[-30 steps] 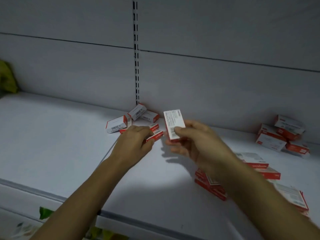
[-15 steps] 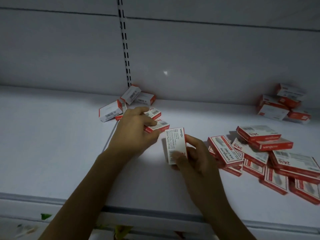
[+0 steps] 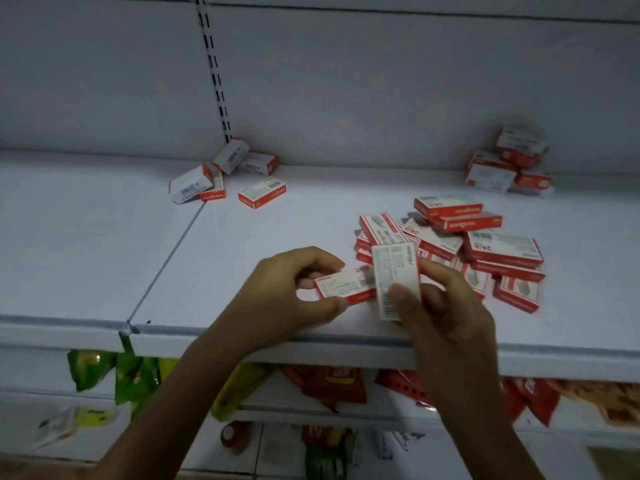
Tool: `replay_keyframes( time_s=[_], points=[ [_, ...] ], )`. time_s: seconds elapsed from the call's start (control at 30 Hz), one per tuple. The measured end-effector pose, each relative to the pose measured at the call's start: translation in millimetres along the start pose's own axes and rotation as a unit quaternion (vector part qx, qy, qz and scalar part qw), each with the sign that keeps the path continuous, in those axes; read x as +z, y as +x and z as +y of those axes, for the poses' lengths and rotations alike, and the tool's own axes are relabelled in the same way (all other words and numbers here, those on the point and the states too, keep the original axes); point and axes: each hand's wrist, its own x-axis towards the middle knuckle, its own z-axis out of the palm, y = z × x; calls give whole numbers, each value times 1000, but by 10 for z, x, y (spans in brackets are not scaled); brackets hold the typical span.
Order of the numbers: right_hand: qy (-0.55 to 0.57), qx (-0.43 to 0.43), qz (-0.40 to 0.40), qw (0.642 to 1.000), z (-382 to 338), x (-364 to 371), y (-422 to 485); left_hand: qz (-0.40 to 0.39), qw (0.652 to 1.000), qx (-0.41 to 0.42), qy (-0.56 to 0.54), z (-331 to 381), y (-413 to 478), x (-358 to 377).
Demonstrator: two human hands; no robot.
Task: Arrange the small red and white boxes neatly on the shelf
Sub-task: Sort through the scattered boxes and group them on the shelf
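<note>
Pinching a flat box (image 3: 343, 288), my left hand (image 3: 287, 292) hovers over the shelf (image 3: 104, 258) front; my right hand (image 3: 446, 306) grips an upright box (image 3: 394, 271) touching it. I read "24/6" on the pile (image 3: 502, 247); brand blurred.

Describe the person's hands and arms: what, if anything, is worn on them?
The left hand and right hand are bare: no gloves, and no watch or bracelet at either wrist. The left forearm and right forearm are bare down to the picture's edge; no sleeve shows.
</note>
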Motion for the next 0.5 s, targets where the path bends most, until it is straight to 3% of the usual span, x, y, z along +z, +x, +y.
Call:
replay_keyframes(
  time_s=[0.13, 0.27, 0.37, 0.5],
  points=[
    [-26, -7, 25, 999, -68, -303, -97, -37, 998, 49, 14, 124, 32, 275],
    [-87, -57, 56, 993, -147, -404, 104, 53, 997, 43, 36, 164, 109, 430],
    [-236, -136, 67, 960, 4, -392, 284, 82, 994, 52, 46, 155, 83, 479],
    [-357, -222, -7, 907, 334, -299, 213, 108, 989, 67, 82, 155, 63, 554]
  ],
)
